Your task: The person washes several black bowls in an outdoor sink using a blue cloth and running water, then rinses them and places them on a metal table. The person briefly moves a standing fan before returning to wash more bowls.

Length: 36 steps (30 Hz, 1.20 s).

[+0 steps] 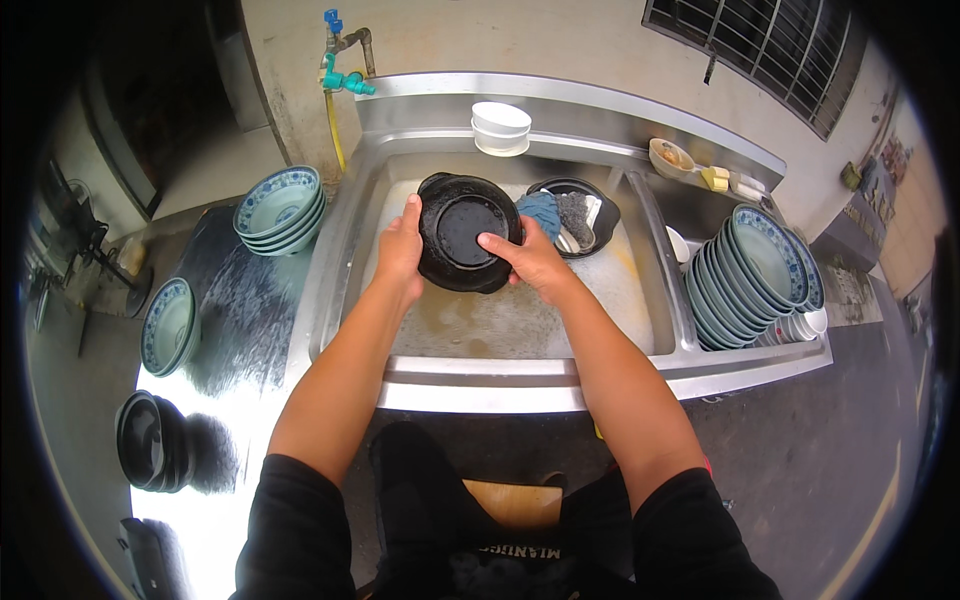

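Note:
A black eared bowl [469, 217] is between my hands over the soapy water of the stainless steel sink [480, 366], its round foot facing me. My left hand [401, 247] grips the bowl's left rim, thumb on top. On its right side my right hand [532, 259] holds the rim, with the thumb laid across the underside. Just behind my right hand, another black bowl [609, 217] in the sink holds a blue cloth [538, 213] and a grey scrubbing cloth [576, 217].
Two white bowls [501, 129] stand stacked on the sink's back ledge. Patterned bowls [739, 281] fill the right basin. On the left table are more patterned bowls [279, 210] and stacked black bowls [150, 441]. A teal tap [346, 81] juts from the wall at the back left.

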Tool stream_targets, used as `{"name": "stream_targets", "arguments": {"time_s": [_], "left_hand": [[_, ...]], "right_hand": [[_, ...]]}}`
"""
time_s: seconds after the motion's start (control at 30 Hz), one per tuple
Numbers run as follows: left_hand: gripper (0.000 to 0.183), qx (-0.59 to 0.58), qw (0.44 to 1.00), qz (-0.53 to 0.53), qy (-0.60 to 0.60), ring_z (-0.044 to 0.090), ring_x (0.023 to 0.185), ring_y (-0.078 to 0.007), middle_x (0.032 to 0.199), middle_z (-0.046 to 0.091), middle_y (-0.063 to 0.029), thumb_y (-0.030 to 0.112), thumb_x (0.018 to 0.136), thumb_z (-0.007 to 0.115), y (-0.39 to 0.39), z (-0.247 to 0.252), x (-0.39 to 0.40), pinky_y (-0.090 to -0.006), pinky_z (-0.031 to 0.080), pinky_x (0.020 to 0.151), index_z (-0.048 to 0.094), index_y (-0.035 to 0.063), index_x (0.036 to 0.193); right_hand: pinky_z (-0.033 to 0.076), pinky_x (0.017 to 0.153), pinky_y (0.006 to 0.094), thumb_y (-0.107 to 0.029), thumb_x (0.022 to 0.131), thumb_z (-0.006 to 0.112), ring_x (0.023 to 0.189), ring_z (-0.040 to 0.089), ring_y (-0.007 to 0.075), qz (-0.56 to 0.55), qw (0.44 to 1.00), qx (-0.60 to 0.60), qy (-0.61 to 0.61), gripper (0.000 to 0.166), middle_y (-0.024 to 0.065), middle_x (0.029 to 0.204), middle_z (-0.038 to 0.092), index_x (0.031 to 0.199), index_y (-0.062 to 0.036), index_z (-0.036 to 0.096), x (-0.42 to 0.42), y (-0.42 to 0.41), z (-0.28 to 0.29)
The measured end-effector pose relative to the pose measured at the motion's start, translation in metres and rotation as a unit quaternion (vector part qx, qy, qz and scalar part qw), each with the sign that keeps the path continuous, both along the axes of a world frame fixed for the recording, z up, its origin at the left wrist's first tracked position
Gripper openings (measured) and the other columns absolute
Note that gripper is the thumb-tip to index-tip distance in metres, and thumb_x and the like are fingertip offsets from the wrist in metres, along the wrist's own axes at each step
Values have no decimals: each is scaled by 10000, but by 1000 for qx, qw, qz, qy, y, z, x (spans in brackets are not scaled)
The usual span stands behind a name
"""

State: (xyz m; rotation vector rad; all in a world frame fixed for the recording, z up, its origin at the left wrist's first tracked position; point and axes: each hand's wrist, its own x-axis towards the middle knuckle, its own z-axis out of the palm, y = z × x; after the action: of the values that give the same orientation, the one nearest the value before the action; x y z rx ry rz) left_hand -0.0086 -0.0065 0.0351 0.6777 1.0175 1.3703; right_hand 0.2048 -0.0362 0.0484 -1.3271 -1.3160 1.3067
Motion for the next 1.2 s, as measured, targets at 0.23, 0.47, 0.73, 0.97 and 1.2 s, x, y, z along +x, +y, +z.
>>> {"name": "stream_targets", "arguments": {"time_s": [0.23, 0.47, 0.73, 0.97, 1.2], "left_hand": [[518, 40, 998, -22, 54, 612, 1159, -215, 1287, 649, -125, 427, 1081, 522, -7, 5, 11, -373, 457, 1057, 559, -17, 1344], [409, 89, 994, -61, 17, 594, 1104, -184, 1216, 650, -91, 354, 1068, 572, -7, 3, 11, -338, 450, 1012, 585, -1, 1269], [218, 72, 992, -106, 5, 600, 969, -146, 1021, 643, -34, 306, 1045, 617, -17, 14, 9, -334, 481, 895, 576, 93, 1064], [158, 86, 988, -131, 15, 600, 919, -140, 982, 637, -25, 227, 1002, 650, -24, 18, 11, -335, 487, 850, 553, 107, 1037], [182, 102, 984, -138, 38, 586, 920, -141, 970, 624, -37, 90, 894, 656, -23, 15, 10, -315, 466, 861, 547, 87, 1040]], "right_hand": [[441, 1047, 374, -426, 707, 949, 1304, 536, 286, -4, 986, 140, -87, 1202, 211, 1431, 522, 1544, 65, 239, 8, 11, -25], [484, 1072, 394, -477, 720, 931, 1335, 529, 297, -19, 991, 119, -53, 1241, 220, 1469, 488, 1571, 44, 194, 9, 13, -23], [420, 1144, 396, -456, 753, 892, 1393, 481, 330, -37, 998, 53, -25, 1197, 270, 1501, 454, 1562, 86, 197, 7, 8, -12], [526, 953, 461, -509, 790, 833, 1307, 535, 327, -29, 996, 47, -70, 1179, 205, 1514, 441, 1629, -57, 140, 10, 13, -18], [511, 975, 467, -477, 793, 826, 1313, 527, 327, -30, 997, 45, -59, 1160, 200, 1523, 434, 1631, -56, 142, 9, 15, -18]]}}
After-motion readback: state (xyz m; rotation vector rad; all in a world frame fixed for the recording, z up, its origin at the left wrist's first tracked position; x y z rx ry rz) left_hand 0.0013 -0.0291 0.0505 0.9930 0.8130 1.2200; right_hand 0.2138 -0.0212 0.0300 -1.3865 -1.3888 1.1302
